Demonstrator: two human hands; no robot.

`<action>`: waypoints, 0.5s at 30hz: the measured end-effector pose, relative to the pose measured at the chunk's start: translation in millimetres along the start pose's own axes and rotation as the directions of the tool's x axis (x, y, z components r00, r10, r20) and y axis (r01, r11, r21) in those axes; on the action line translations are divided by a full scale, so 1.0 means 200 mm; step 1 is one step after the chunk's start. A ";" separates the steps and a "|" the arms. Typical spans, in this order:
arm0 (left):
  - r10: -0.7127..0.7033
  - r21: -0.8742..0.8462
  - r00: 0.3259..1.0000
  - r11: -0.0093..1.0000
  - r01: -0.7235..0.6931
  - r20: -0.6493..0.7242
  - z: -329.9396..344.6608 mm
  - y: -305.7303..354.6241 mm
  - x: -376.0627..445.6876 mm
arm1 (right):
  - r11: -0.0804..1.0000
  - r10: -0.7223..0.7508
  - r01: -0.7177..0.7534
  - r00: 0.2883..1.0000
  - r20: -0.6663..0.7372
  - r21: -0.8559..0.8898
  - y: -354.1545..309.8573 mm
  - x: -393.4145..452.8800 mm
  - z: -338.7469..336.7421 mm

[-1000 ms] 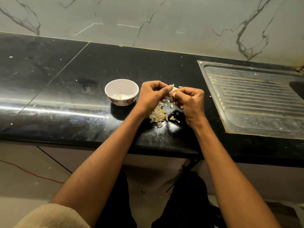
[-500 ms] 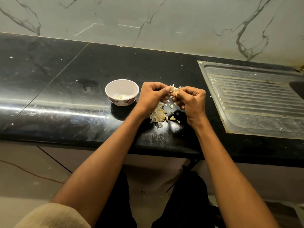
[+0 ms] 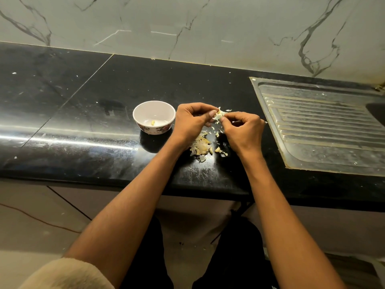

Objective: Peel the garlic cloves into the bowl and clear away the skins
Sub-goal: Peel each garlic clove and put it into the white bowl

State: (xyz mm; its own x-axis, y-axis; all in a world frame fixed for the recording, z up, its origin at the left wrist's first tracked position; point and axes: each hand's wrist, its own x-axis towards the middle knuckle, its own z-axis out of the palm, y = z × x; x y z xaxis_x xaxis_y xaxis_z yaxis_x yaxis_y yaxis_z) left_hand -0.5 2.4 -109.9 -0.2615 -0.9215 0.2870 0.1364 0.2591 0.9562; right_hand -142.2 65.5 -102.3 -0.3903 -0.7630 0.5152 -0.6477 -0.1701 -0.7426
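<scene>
Writing, brands, labels: none legible on any item in the head view; the only marking is a floral band in reds and darks around the outer lower wall of the bowl.

Garlic clove (image 3: 219,115): small, pale cream, partly skinned, with thin papery flakes curling off it. Held in the air above the countertop, between the two hands, just right of the bowl.

Left hand (image 3: 192,122): fingers curled, thumb and fingertips pinching the left side of the garlic clove.

Right hand (image 3: 242,130): fingers curled, thumb and forefinger pinching the right side of the same clove and its loose skin.

Bowl (image 3: 145,106): white inside, round, upright on the countertop, just left of the left hand and not touching it. Holds one peeled clove (image 3: 153,122), yellowish, lying on the bottom.

Pile of skins and cloves (image 3: 201,147): off-white to tan scraps heaped on the countertop below the hands, with smaller flakes scattered beside it; peeled and unpeeled pieces cannot be told apart.

Countertop (image 3: 83,113): glossy black stone, scuffed, speckled with pale crumbs.

Drainboard (image 3: 325,130): ribbed steel, dull and stained, set into the countertop to the right.

Wall (image 3: 187,28): pale marble-look panels with dark veins.
</scene>
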 end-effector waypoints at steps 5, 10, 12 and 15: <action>-0.009 0.006 1.000 1.000 0.009 -0.004 0.00 0.00 0.00 | 0.997 -0.025 0.024 1.000 -0.017 -0.069 -0.01 0.00 0.00; -0.016 0.034 1.000 0.999 0.016 0.011 0.01 0.01 0.00 | 0.990 -0.009 0.006 1.000 -0.018 -0.138 0.00 -0.01 0.00; -0.018 0.042 1.000 0.999 0.018 0.015 0.00 0.01 0.00 | 0.989 -0.002 0.002 1.000 -0.004 -0.145 0.01 -0.01 -0.01; -0.025 0.039 1.000 0.999 0.025 0.019 0.01 0.01 0.00 | 0.987 0.017 -0.015 1.000 0.016 -0.161 0.02 -0.01 -0.01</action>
State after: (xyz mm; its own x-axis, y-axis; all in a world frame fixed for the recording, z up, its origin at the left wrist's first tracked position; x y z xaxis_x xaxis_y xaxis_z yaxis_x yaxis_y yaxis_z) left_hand -1.3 3.2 -108.1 -0.2825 -0.9223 0.2637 0.0921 0.2475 0.9645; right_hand -145.5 67.4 -104.7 -0.3913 -0.7755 0.4954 -0.7389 -0.0561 -0.6714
